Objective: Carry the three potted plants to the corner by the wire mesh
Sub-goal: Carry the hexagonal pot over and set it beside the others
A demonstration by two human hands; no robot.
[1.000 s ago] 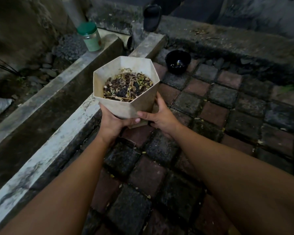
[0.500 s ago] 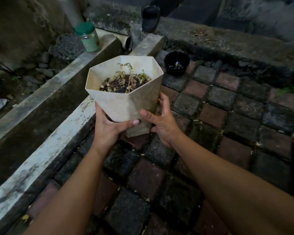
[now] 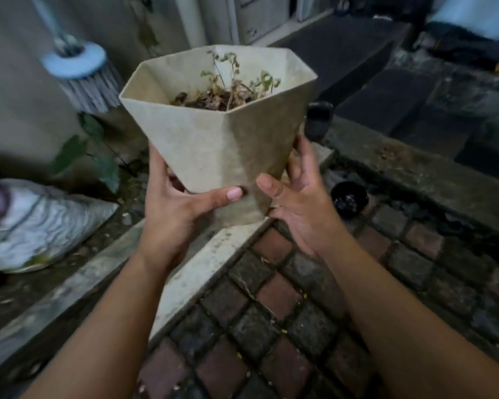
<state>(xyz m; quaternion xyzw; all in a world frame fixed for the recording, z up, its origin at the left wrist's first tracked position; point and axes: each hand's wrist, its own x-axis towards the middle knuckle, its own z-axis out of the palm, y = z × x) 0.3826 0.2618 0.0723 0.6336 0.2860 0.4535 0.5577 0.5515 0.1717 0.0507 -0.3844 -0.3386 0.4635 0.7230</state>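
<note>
A pale, angular potted plant (image 3: pixel 213 139) with dry soil and a thin wilted sprig hangs in the air in front of me. My left hand (image 3: pixel 176 208) grips its lower left side, thumb across the front. My right hand (image 3: pixel 297 197) holds the lower right side, fingers wrapped behind. The pot is upright, above a concrete curb. No other potted plants of the task and no wire mesh are visible.
A concrete curb (image 3: pixel 121 272) runs diagonally beside brick paving (image 3: pixel 271 326). A small black bowl (image 3: pixel 349 197) sits on the bricks at right. A white sack (image 3: pixel 38 220) lies at left, a blue-headed brush (image 3: pixel 84 73) leans on the wall, and a raised stone ledge (image 3: pixel 415 174) lies behind.
Both hands have lifted the pot higher and my view has tilted up, bringing the wall, brush and sack into sight. The green-lidded jar is out of view.
</note>
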